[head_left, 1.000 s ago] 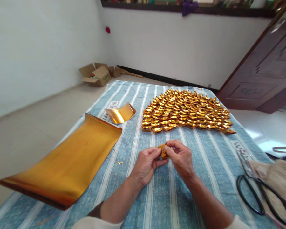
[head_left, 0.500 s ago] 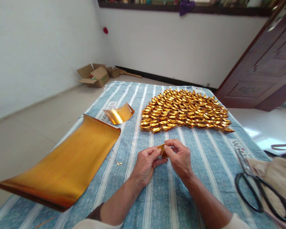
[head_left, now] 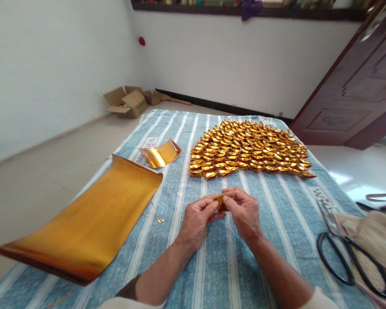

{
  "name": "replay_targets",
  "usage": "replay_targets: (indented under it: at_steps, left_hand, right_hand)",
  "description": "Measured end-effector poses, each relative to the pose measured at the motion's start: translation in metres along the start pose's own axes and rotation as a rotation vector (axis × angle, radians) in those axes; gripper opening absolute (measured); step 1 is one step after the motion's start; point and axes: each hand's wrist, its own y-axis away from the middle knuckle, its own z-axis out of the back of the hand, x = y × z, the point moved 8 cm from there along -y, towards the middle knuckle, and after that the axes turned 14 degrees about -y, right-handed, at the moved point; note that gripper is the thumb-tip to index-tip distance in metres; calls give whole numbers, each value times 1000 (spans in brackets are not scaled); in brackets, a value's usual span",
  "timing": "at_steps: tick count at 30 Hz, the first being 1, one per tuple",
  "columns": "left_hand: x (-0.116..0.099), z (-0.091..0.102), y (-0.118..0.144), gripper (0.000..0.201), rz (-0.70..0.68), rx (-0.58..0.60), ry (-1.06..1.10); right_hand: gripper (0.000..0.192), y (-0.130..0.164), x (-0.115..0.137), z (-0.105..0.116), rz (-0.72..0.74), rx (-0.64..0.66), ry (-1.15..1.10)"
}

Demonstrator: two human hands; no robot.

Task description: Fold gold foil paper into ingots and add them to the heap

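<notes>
Facing a bench [head_left: 225,274] spread with blue, white-striped cloth, we have scissors with black looped handles [head_left: 336,234] at our right, beside a rumpled beige cloth [head_left: 366,236], and a large rectangular golden sheet [head_left: 93,219] with curled ends at our left. Between these our left hand [head_left: 196,216] and right hand [head_left: 246,212] meet, the fingers of both clamped on a small folded piece of golden foil [head_left: 219,198], partly hidden by the thumbs. We judge the step in hand to be creasing this fold; the next move seems to call for steady, even thumb pressure, so that the thin piece neither tears nor springs open. Farther off, a smaller curved golden sheet [head_left: 162,154] lies on the left, and a close-packed cluster of glossy golden boat-shaped pieces [head_left: 247,150] on the right. Past the bench, an open brown cardboard box [head_left: 137,103] stands on the floor [head_left: 83,148].
</notes>
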Motion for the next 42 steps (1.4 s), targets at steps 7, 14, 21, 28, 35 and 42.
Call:
replay_targets:
  at_steps: [7, 14, 21, 28, 35, 42]
  left_hand:
    - [-1, 1, 0, 21, -37, -6, -51]
    - [-3, 4, -1, 20, -78, -29, -104]
    - [-12, 9, 0, 17, -201, -65, -238]
    - [-19, 11, 4, 16, -249, -113, -346]
    - [-10, 11, 0, 26, -147, -86, -180]
    - [1, 8, -4, 23, -5, -70, 68]
  right_hand:
    - [11, 0, 1, 2, -17, -16, -19]
    - [9, 0, -7, 4, -73, -48, -53]
    - [12, 0, -3, 3, -60, -30, 14]
    - [12, 1, 4, 0, -40, 7, 31]
    - [13, 1, 8, -1, -23, 29, 56]
    - [14, 3, 9, -4, 26, 50, 104]
